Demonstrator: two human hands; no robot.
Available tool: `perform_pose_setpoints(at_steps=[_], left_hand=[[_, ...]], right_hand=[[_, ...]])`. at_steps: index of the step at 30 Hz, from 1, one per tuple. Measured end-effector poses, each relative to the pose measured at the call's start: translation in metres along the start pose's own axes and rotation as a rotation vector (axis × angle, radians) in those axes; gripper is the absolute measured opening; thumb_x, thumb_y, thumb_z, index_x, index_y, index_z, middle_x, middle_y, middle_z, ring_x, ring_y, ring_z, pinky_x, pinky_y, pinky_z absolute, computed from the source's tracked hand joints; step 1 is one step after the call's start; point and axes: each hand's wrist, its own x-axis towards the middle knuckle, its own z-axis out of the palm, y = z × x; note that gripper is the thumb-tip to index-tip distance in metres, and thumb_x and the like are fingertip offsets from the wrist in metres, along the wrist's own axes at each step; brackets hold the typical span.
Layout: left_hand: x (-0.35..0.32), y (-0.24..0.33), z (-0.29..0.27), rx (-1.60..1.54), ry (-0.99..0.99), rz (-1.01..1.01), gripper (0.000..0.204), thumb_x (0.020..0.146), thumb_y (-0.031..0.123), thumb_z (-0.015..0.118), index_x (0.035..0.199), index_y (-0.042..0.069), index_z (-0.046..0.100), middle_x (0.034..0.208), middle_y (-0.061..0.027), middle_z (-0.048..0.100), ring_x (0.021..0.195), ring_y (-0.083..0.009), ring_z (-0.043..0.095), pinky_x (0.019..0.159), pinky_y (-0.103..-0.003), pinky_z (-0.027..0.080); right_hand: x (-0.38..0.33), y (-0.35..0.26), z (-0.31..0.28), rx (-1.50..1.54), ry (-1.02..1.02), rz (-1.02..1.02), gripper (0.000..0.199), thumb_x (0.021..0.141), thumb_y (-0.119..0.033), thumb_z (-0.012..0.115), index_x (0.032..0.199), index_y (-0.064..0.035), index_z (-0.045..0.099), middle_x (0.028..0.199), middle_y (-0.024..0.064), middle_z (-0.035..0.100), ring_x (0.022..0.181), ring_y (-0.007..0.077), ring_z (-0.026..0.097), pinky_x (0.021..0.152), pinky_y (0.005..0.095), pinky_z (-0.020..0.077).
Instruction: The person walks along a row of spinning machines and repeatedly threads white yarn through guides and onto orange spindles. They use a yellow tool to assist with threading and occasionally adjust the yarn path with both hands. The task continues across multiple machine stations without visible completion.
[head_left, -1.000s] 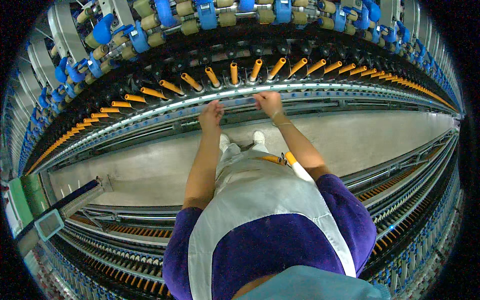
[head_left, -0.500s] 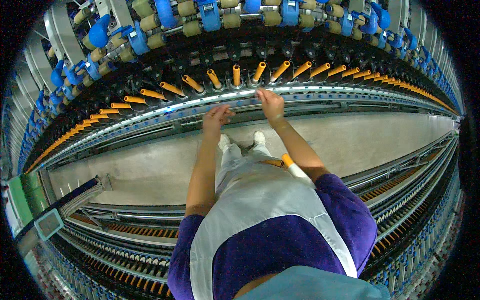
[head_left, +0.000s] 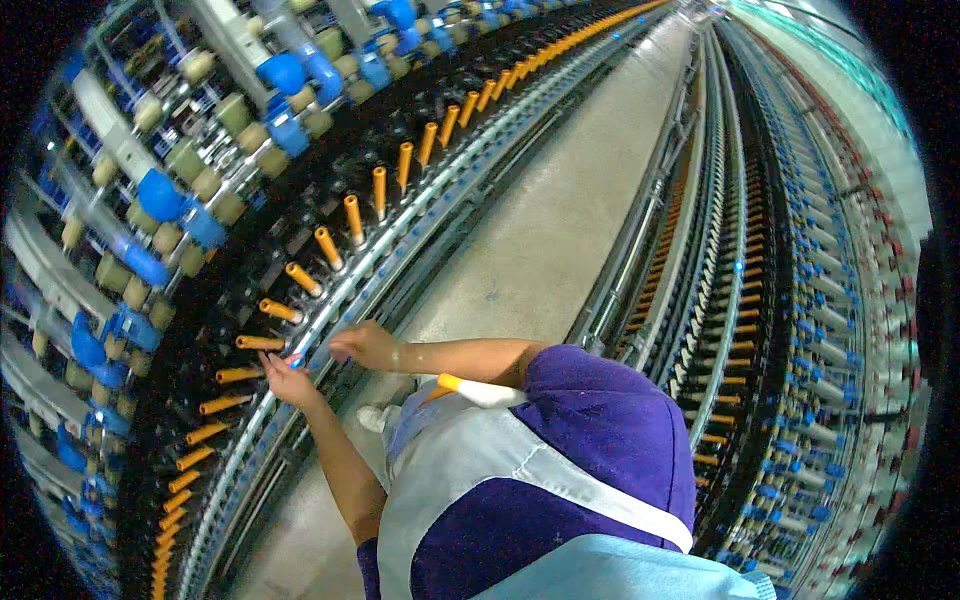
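At the spinning frame, my left hand reaches up to the rail, fingers apart, right beside an orange bobbin tube on its spindle. A small bluish-red spot shows by its fingertips; what it is I cannot make out. My right hand hovers over the rail's near side, to the right of the left one, fingers curled in and slightly blurred. Whether thread lies in them is hidden. From my apron sticks a bobbin with white yarn and a yellow-orange end, next to an orange tube.
A long row of orange tubes runs along the metal rail, below blue-and-cream rollers. Across the narrow aisle floor, a second spinning frame runs parallel on the right. My shoe is close to the machine's base.
The view has swung round, so the machine row now slants from lower left to upper right. My left hand has come up to a tube; my right hand has drawn back from the tubes.
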Motion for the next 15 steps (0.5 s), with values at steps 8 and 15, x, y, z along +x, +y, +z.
perform_pose_setpoints(at_steps=[8, 15], left_hand=[[-0.005, -0.048, 0.014, -0.057, -0.243, -0.317, 0.061, 0.096, 0.027, 0.042, 0.146, 0.013, 0.011, 0.064, -0.0075, 0.061, 0.04, -0.0092, 0.043, 0.039, -0.023, 0.035], [-0.01, -0.057, 0.002, -0.377, -0.393, -0.297, 0.07, 0.094, 0.02, 0.047, 0.147, 0.016, 0.002, 0.071, -0.0056, 0.06, 0.049, -0.0097, 0.046, 0.046, -0.024, 0.037]], right_hand=[[0.0, -0.051, -0.036, 0.011, 0.165, -0.229, 0.01, 0.086, -0.01, 0.057, 0.094, -0.004, 0.061, 0.082, 0.0092, 0.063, 0.071, 0.0234, 0.064, 0.062, 0.0323, 0.0518], [-0.02, -0.022, -0.021, -0.3, -0.105, -0.251, 0.009, 0.086, -0.014, 0.056, 0.092, -0.0082, 0.058, 0.076, 0.0068, 0.059, 0.069, 0.0252, 0.062, 0.059, 0.0359, 0.0497]])
